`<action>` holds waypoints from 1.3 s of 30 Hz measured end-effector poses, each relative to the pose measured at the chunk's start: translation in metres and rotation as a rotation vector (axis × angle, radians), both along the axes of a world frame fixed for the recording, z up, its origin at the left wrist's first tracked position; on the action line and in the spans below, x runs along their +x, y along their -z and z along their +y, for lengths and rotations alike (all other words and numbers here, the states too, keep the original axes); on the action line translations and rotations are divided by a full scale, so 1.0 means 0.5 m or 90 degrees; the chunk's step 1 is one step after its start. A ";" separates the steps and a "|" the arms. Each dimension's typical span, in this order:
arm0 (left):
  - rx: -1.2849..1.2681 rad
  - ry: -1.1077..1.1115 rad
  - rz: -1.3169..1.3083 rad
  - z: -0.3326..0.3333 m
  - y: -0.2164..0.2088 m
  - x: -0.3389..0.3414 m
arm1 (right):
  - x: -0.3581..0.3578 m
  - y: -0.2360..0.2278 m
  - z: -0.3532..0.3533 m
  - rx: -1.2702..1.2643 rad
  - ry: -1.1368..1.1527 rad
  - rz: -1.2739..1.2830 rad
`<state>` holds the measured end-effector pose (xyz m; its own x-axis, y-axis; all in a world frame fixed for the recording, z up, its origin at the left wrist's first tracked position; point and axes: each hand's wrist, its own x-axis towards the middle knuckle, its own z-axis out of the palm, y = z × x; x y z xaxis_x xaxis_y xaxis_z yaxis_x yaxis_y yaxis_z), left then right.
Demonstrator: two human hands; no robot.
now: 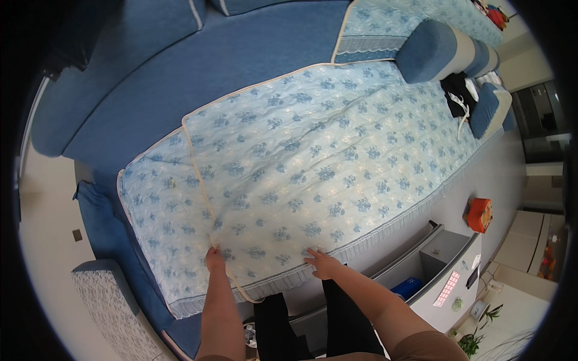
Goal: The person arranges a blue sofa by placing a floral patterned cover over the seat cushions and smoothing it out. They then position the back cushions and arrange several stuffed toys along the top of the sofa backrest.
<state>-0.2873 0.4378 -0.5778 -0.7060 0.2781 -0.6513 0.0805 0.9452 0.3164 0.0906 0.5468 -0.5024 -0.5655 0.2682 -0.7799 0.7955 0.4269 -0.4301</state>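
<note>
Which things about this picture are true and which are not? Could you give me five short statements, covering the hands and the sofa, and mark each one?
1. The left hand is at the pale edging of the flowered cover. True.
2. The two hands touch each other. False: the right hand is apart, near the cover's front edge.
3. A black garment lies between two blue-and-cream cushions. True.
4. The cover's flowers are red. False: they are blue.
5. A green plant shows at the lower right. True.
</note>
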 end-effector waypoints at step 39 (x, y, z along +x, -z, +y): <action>0.380 -0.112 0.100 0.766 0.126 -0.455 | -0.052 0.173 0.537 0.668 0.373 0.250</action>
